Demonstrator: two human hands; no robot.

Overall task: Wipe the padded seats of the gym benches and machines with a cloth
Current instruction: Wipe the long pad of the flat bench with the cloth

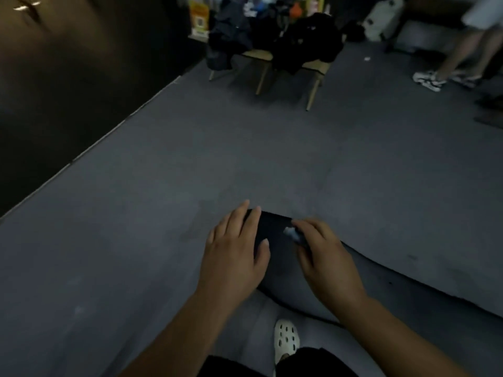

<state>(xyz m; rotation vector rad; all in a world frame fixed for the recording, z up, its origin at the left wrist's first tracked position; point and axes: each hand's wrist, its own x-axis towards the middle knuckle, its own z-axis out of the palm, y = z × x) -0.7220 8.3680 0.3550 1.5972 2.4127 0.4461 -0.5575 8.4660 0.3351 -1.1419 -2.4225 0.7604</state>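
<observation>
Grey floor lies around a black padded seat; left hand rests flat on it, right hand seemingly pinches a small cloth

Grey carpeted floor fills the view. At 12 o'clock two wooden-legged chairs stand on it; at 2 o'clock, a person's white sneakers; at 1 o'clock, a small white scrap; at 6 o'clock, a white clog. Just above the clog a black padded seat carries the flat left hand and the right hand pinching a grey cloth.
</observation>
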